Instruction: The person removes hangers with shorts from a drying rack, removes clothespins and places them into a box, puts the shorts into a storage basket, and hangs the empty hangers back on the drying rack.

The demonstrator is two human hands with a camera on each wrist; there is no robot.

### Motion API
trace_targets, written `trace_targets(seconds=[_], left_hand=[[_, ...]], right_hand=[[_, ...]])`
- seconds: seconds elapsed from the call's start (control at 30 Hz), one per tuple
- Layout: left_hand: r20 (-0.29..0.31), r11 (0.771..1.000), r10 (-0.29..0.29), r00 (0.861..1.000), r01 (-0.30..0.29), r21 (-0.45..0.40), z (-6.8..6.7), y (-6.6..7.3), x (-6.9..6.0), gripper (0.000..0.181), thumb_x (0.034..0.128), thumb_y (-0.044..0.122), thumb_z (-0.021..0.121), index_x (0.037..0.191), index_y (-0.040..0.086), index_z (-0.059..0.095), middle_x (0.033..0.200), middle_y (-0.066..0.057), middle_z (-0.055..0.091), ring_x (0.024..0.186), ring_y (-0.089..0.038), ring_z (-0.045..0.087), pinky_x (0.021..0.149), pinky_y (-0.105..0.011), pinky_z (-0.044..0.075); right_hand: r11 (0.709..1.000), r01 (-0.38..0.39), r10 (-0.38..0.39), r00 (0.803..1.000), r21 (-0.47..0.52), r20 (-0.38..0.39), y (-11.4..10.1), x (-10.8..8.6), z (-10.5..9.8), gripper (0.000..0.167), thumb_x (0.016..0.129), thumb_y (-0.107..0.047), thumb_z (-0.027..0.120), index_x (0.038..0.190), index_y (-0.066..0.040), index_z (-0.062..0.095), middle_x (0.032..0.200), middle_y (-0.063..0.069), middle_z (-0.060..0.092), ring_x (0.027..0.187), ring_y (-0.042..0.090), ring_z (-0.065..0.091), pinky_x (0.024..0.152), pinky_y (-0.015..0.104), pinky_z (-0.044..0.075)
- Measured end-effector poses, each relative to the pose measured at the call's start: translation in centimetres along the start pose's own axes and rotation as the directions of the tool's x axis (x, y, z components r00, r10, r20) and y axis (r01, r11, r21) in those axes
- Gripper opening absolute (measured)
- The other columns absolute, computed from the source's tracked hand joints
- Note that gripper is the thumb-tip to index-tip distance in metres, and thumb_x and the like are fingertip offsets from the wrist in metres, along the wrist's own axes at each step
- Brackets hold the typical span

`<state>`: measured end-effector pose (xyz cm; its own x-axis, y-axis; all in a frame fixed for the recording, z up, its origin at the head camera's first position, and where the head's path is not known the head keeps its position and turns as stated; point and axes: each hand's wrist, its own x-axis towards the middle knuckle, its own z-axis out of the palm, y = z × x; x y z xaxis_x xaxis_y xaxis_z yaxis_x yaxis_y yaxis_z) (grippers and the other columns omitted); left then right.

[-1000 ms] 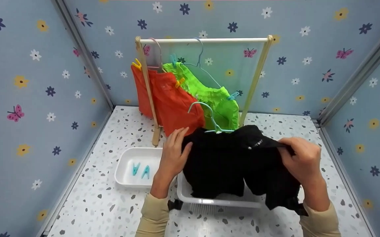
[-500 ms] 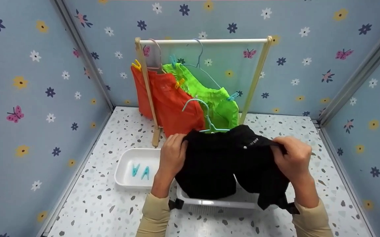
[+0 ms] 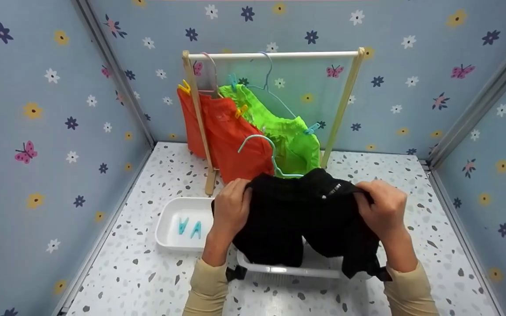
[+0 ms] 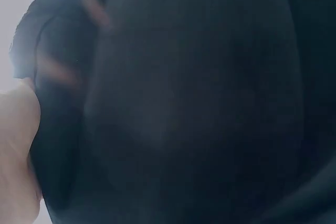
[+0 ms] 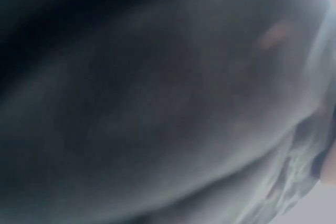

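Head view: black shorts [image 3: 275,219] spread between two hands, above a white tray [image 3: 290,270] they mostly cover.
Left hand [image 3: 231,206]: pinching the left end of the waistband [image 3: 279,186].
Right hand [image 3: 380,204]: gripping its right end, beside white lettering [image 3: 334,190].
Turquoise hanger [image 3: 271,147]: hook up beyond the waistband, lower part hidden by the black cloth.
Far rack [image 3: 275,55]: red shorts [image 3: 240,140] at left, yellow clips [image 3: 241,111] on them, overlapping green shorts [image 3: 275,123] with blue clips [image 3: 312,128]; a post crosses in front of the red.
Small tub [image 3: 165,239]: near left, two turquoise clips [image 3: 196,230] inside, its right end behind the left hand and arm.
Wrist views: left, a long seam [image 4: 300,77] unseen from the head; right, blurred folds and a pale pattern [image 5: 289,182].
Room: white speckled tabletop [image 3: 130,272], blue walls [image 3: 51,175] with flowers and butterflies.
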<state>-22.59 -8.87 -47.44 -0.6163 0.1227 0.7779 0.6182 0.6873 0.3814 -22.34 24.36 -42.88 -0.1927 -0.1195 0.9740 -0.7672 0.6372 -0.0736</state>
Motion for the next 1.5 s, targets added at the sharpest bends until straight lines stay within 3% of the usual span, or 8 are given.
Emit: trace_targets(seconds=[0.2, 0.43, 0.6, 0.93, 1.23, 1.5], left_hand=[[-0.038, 0.999, 0.048, 0.998, -0.048, 0.004, 0.2, 0.8, 0.6, 0.016, 0.0988, 0.013, 0.05, 0.093, 0.006, 0.063, 0.083, -0.003, 0.062, 0.077, -0.02, 0.061, 0.066, -0.035, 0.05], [-0.046, 0.997, 0.074, 0.996, -0.072, 0.041, 0.3, 0.4, 0.1, 0.016, 0.0978, 0.014, 0.052, 0.092, 0.006, 0.064, 0.083, -0.004, 0.064, 0.072, -0.021, 0.064, 0.061, -0.036, 0.052], [-0.043, 0.993, 0.086, 0.995, -0.082, 0.084, 0.1, 0.0, 0.2, 0.013, 0.0964, 0.013, 0.056, 0.091, 0.006, 0.064, 0.081, -0.004, 0.063, 0.068, -0.021, 0.062, 0.058, -0.035, 0.051], [-0.076, 0.987, 0.09, 0.993, -0.079, 0.141, 0.4, -1.1, -0.1, 0.012, 0.0936, 0.016, 0.058, 0.088, 0.007, 0.065, 0.076, -0.003, 0.061, 0.066, -0.025, 0.062, 0.055, -0.039, 0.048], [-0.087, 0.991, 0.05, 0.995, -0.039, 0.128, 0.4, -1.4, -0.9, 0.009, 0.0924, 0.015, 0.063, 0.091, 0.007, 0.066, 0.077, -0.004, 0.061, 0.061, -0.026, 0.059, 0.054, -0.04, 0.047], [-0.106, 0.984, 0.019, 0.994, 0.0, 0.18, 0.4, -1.6, -1.4, 0.01, 0.0919, 0.013, 0.061, 0.095, 0.006, 0.067, 0.075, -0.005, 0.059, 0.056, -0.025, 0.055, 0.048, -0.038, 0.045]], right_hand=[[0.999, 0.044, -0.043, 0.998, 0.031, -0.038, -0.2, -0.2, 1.2, 0.008, 0.082, -0.009, 0.067, 0.079, -0.002, 0.07, 0.058, 0.007, 0.047, 0.044, 0.025, 0.039, 0.042, 0.04, 0.032], [0.999, 0.042, -0.042, 0.999, 0.009, 0.021, 0.6, -1.9, 2.0, 0.017, 0.093, -0.02, 0.065, 0.09, -0.008, 0.076, 0.059, 0.005, 0.042, 0.047, 0.02, 0.032, 0.042, 0.035, 0.026], [1.0, 0.019, -0.017, 0.997, -0.016, 0.075, 1.2, -2.9, 2.4, 0.02, 0.096, -0.026, 0.063, 0.1, -0.014, 0.078, 0.063, 0.005, 0.047, 0.05, 0.019, 0.037, 0.043, 0.034, 0.03], [0.996, -0.069, 0.076, 0.99, -0.06, 0.121, 2.6, -4.8, 1.1, 0.024, 0.097, -0.028, 0.06, 0.099, -0.011, 0.078, 0.072, 0.007, 0.06, 0.06, 0.025, 0.055, 0.052, 0.04, 0.043], [0.989, -0.107, 0.124, 0.976, -0.1, 0.18, 3.4, -6.5, -0.2, 0.025, 0.098, -0.027, 0.058, 0.102, -0.011, 0.077, 0.076, 0.007, 0.063, 0.062, 0.025, 0.059, 0.051, 0.041, 0.044], [0.984, -0.136, 0.158, 0.964, -0.111, 0.215, 4.1, -7.7, -1.0, 0.027, 0.099, -0.027, 0.057, 0.094, -0.009, 0.077, 0.072, 0.005, 0.062, 0.056, 0.021, 0.054, 0.051, 0.038, 0.042]])
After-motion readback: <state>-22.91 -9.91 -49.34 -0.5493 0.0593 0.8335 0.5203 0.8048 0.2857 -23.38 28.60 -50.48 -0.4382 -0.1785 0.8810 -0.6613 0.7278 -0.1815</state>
